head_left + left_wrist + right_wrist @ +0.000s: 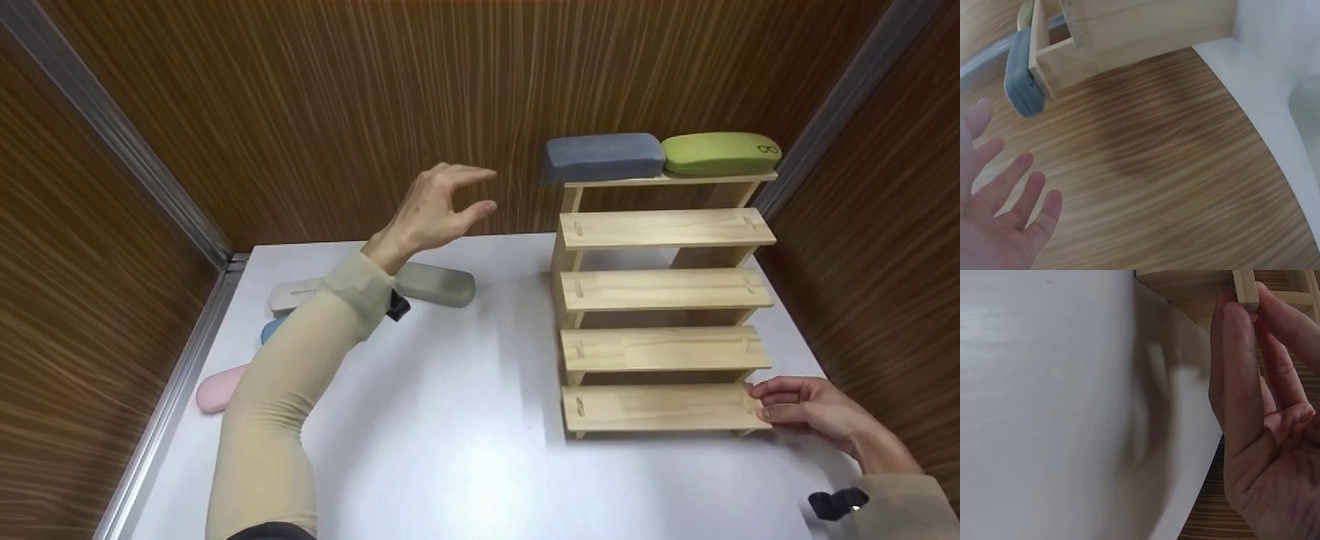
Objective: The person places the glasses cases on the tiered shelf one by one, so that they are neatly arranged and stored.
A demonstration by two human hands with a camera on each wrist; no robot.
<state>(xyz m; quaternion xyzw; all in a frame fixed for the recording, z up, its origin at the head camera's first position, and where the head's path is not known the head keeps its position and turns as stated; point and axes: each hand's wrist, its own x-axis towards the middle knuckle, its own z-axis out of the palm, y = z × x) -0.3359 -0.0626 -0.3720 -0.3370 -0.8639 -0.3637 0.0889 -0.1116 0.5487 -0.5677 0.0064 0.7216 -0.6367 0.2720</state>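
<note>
My left hand [431, 210] hangs in the air left of the rack's top, fingers spread from the thumb and holding nothing. To its right, a blue-grey glasses case [604, 156] lies on the top shelf of a wooden stepped display rack [664, 290], its left end jutting past the board. Beside that case is a lime-green glasses case [720, 154] with a small spectacles mark. My right hand [821, 412] pinches the right end of the rack's lowest board; the right wrist view shows the fingers [1241, 382] and thumb on either side of that end [1247, 292].
On the white table [465, 450], at the left, lie a grey-green glasses case [435, 284], a whitish case [292, 295], a blue item [271, 328] and a pink case [219, 390], some partly behind my left arm. Wood-grain panels [375, 90] enclose the back and sides.
</note>
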